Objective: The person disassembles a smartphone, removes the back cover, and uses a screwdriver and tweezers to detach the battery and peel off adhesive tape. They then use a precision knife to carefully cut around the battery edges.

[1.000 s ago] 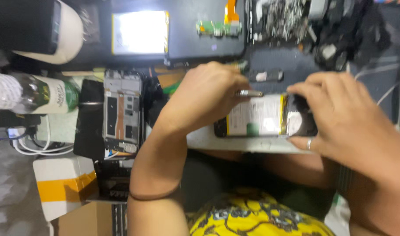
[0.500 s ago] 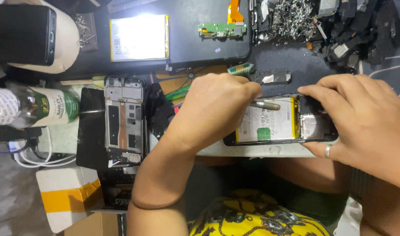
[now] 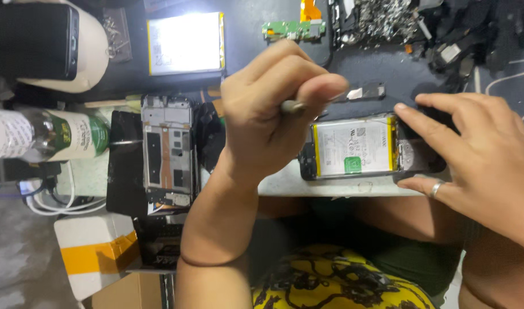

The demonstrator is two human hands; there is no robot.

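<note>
My left hand [image 3: 273,114] is closed around a thin metal tool [image 3: 293,106], raised just left of an opened phone [image 3: 353,147]. The phone lies flat on a white slab [image 3: 336,186], back cover off, showing its white battery with a green label. My right hand [image 3: 473,154], wearing a ring, grips the phone's right end with fingertips on its upper and lower edges. The tool's tip is hidden behind my thumb.
A stripped phone frame [image 3: 166,151] lies left of my left hand, beside a bottle [image 3: 44,134]. At the back are a loose battery [image 3: 185,43], a small green circuit board [image 3: 293,28] and a heap of parts [image 3: 388,20]. A white and orange box [image 3: 93,254] sits at lower left.
My left hand has lifted the tool up and left, away from the phone's battery. My right hand has opened somewhat, uncovering more of the phone's right end.
</note>
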